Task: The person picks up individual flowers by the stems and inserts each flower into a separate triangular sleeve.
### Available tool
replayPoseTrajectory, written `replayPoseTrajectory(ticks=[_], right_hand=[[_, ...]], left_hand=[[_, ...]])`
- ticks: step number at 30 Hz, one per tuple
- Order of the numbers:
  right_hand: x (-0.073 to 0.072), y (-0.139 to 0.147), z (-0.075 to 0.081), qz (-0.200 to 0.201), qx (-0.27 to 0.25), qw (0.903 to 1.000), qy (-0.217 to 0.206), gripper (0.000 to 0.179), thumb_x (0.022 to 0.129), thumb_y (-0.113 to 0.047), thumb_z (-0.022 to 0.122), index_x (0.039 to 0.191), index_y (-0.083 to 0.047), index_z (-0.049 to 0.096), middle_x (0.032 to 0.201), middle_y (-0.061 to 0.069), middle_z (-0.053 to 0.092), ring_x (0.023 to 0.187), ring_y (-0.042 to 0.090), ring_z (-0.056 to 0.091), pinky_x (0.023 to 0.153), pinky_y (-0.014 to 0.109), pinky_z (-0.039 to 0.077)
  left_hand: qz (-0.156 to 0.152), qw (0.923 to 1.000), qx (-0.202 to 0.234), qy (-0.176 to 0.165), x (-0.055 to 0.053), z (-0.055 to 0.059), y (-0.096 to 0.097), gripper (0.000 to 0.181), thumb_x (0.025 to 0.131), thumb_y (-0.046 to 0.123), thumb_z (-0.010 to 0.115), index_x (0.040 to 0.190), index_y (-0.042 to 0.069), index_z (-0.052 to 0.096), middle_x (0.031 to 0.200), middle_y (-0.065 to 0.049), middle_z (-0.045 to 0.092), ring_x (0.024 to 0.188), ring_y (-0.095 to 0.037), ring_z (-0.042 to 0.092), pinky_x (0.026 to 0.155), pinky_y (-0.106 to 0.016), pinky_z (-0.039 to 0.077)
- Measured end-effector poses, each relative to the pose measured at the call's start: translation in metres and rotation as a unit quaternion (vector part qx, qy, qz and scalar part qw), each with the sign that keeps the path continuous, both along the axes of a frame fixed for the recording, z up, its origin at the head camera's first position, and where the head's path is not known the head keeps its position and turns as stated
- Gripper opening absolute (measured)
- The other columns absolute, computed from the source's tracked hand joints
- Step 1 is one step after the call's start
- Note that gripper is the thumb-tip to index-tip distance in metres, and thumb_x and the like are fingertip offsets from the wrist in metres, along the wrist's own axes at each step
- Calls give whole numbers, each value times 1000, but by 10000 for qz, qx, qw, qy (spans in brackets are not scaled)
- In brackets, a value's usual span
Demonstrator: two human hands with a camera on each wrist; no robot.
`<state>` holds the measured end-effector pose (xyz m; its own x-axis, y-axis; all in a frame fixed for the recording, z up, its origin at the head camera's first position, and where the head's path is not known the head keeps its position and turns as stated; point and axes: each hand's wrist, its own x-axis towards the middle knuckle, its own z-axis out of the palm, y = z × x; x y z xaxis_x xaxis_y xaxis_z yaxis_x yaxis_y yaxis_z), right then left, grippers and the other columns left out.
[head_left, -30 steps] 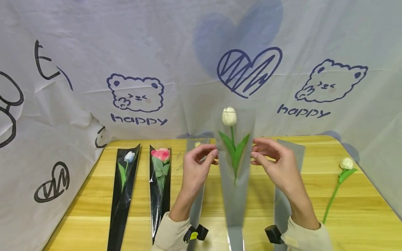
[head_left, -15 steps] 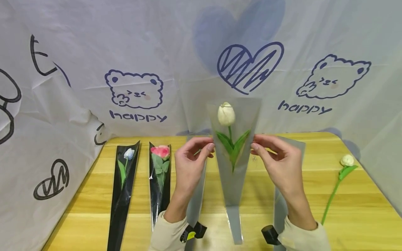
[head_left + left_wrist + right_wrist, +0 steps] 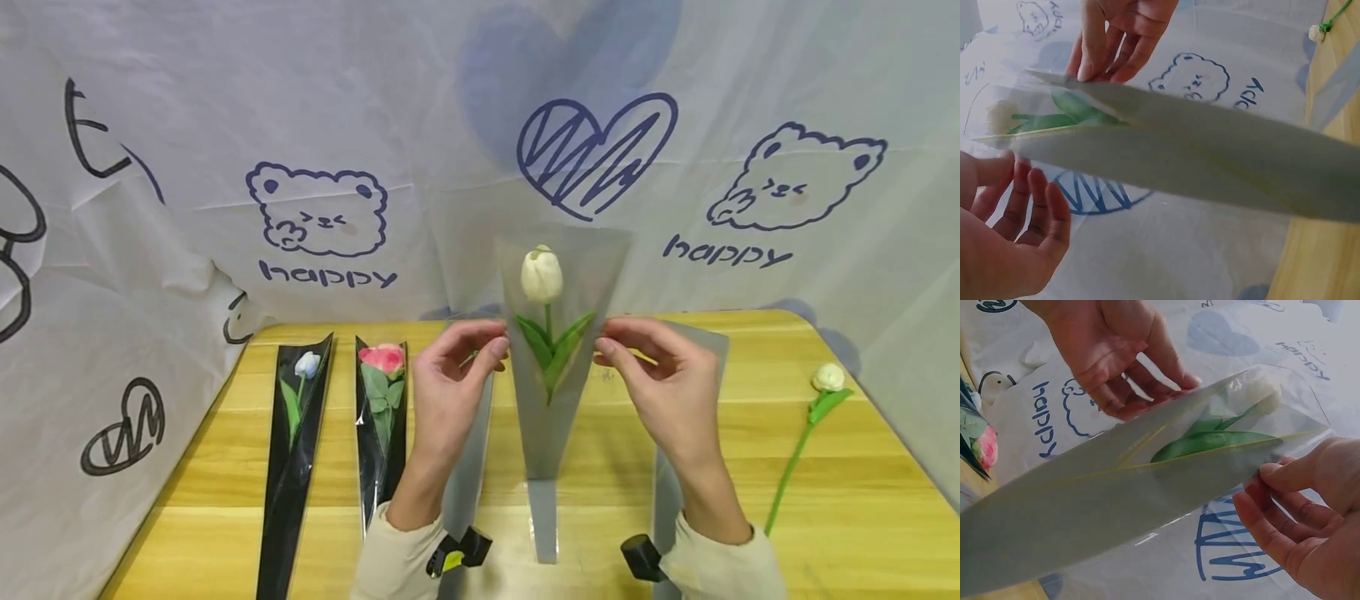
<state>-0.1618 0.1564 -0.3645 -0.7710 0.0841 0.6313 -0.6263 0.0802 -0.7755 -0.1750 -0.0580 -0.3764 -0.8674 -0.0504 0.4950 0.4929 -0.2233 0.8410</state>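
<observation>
A white artificial tulip point(image 3: 542, 275) with green leaves stands upright inside a translucent grey flower sleeve point(image 3: 551, 442), which is raised over the table. My left hand point(image 3: 457, 383) pinches the sleeve's left edge between thumb and fingers. On the opposite edge, my right hand point(image 3: 663, 375) pinches it at about the same height. Both wrist views show the sleeve stretched between the two hands, with the tulip bloom point(image 3: 1263, 394) near its wide end. The sleeve tapers to a narrow bottom below the hands.
Two black sleeves lie at left, one with a pale blue tulip point(image 3: 306, 365), one with a pink rose point(image 3: 382, 360). Grey sleeves lie behind each forearm, including the right one point(image 3: 670, 492). A loose white tulip point(image 3: 828, 379) lies on the wooden table point(image 3: 862, 500). A printed cloth point(image 3: 442, 125) hangs behind.
Both hands have kept their pinch while the sleeve's narrow bottom has risen and swung left. The sleeve's top now looks wider and sits a little higher in the view.
</observation>
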Motion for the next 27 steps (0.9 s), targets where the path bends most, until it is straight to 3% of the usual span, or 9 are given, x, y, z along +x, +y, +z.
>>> replayPoseTrajectory(ticks=[3, 5, 9, 11, 14, 20, 23, 27], right_hand=[[-3, 1, -2, 53, -2, 10000, -38, 16, 86, 20, 70, 101, 14, 71, 96, 12, 72, 84, 16, 74, 74, 30, 60], [-4, 2, -3, 102, -76, 9999, -105, 15, 87, 20, 69, 100, 14, 70, 95, 13, 72, 84, 17, 73, 73, 30, 60], [-5, 5, -3, 22, -105, 9995, -307, 15, 87, 20, 69, 100, 12, 71, 94, 13, 71, 85, 18, 73, 73, 30, 60], [-5, 7, -4, -29, -113, 9992, -383, 16, 87, 20, 68, 100, 12, 70, 94, 13, 71, 85, 18, 72, 73, 29, 60], [-7, 9, -5, -77, -122, 9986, -518, 15, 87, 19, 69, 101, 12, 70, 94, 13, 70, 86, 17, 72, 72, 30, 60], [-11, 22, -5, -205, 135, 9965, -803, 20, 93, 10, 69, 112, 12, 69, 101, 14, 72, 89, 18, 72, 74, 31, 60], [-12, 36, -6, -382, -19, 9939, -1031, 22, 95, 4, 69, 117, 9, 69, 102, 14, 73, 89, 17, 72, 75, 30, 60], [-14, 63, -9, -767, -577, 9853, -1416, 22, 94, 2, 72, 116, 5, 72, 101, 10, 74, 86, 16, 71, 73, 27, 59]], left_hand=[[-412, 9980, -385, -288, -5, -7, -4, 22, 92, -8, 71, 114, -11, 67, 105, -14, 68, 91, -20, 65, 78, -28, 57], [-836, 9925, -758, -480, -9, -14, -4, 30, 90, -9, 72, 119, -8, 64, 111, -16, 66, 100, -24, 64, 82, -30, 57], [-1621, 9711, -1564, -785, -19, -33, 2, 50, 86, -10, 76, 131, -3, 56, 124, -20, 64, 113, -31, 64, 90, -34, 56], [-1858, 9617, -1799, -911, -22, -43, 7, 57, 86, -10, 77, 137, -2, 54, 127, -23, 65, 115, -33, 65, 92, -36, 56], [-1867, 9573, -1942, -1050, -23, -52, 15, 60, 87, -8, 77, 142, -2, 54, 128, -24, 66, 114, -34, 67, 92, -37, 56], [-1570, 9606, -1868, -1333, -24, -60, 20, 54, 86, -7, 78, 136, -4, 59, 122, -24, 69, 109, -34, 69, 89, -37, 57], [-1604, 9573, -1600, -1798, -28, -69, 21, 52, 85, -9, 77, 134, -6, 59, 121, -26, 68, 108, -36, 70, 87, -38, 58], [-1421, 9453, -1463, -2546, -32, -89, 23, 56, 84, -12, 77, 136, -7, 56, 119, -26, 69, 104, -33, 70, 81, -37, 59]])
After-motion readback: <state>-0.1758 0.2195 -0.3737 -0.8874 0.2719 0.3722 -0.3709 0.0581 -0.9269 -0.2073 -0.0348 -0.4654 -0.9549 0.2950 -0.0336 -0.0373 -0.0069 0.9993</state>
